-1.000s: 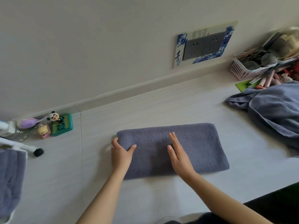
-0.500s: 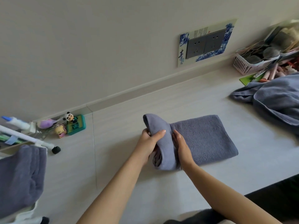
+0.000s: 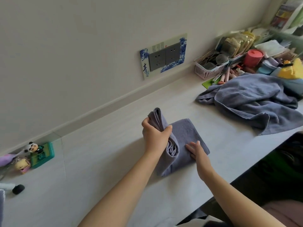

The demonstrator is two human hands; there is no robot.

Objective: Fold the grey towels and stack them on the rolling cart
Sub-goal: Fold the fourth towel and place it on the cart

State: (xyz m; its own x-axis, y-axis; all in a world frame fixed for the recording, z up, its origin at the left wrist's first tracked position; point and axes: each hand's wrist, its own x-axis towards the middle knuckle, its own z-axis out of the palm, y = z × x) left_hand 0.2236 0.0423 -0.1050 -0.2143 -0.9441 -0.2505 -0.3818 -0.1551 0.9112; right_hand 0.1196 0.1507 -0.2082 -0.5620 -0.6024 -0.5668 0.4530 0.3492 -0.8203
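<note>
Mid-fold on a pale worktop (image 3: 98,177), below a wall socket with a blue-patterned surround (image 3: 164,54). Grey towel (image 3: 185,133) lying just below and slightly right of that socket, already narrowed to a thick band, one end lifted and doubled toward the middle. Left hand (image 3: 155,136) closed around the raised end, thumb on the near side, fingers wrapped over the bunched layers, wrist cocked up off the surface. Right hand (image 3: 197,152) flat and open, palm down, pressing the lower half against the worktop, fingers spread toward the fold line. Forearms reaching in from the near edge, roughly parallel, elbows out of frame.

Soft, limp terry cloth by the look of it: light, not slippery, nothing to break, but thick once doubled and likely to spring open unless pinned. Best held across the full width of the lifted end, corners together, with the flat hand kept on the crease until the layers settle.

Further right of the socket, a second heap of unfolded towels (image 3: 255,102), crumpled beside a pink basket (image 3: 208,71) and other clutter. Far left of the socket, small toy figures (image 3: 32,154) against the wall. Rolling cart not clearly in view; only a sliver of something at the left edge.
</note>
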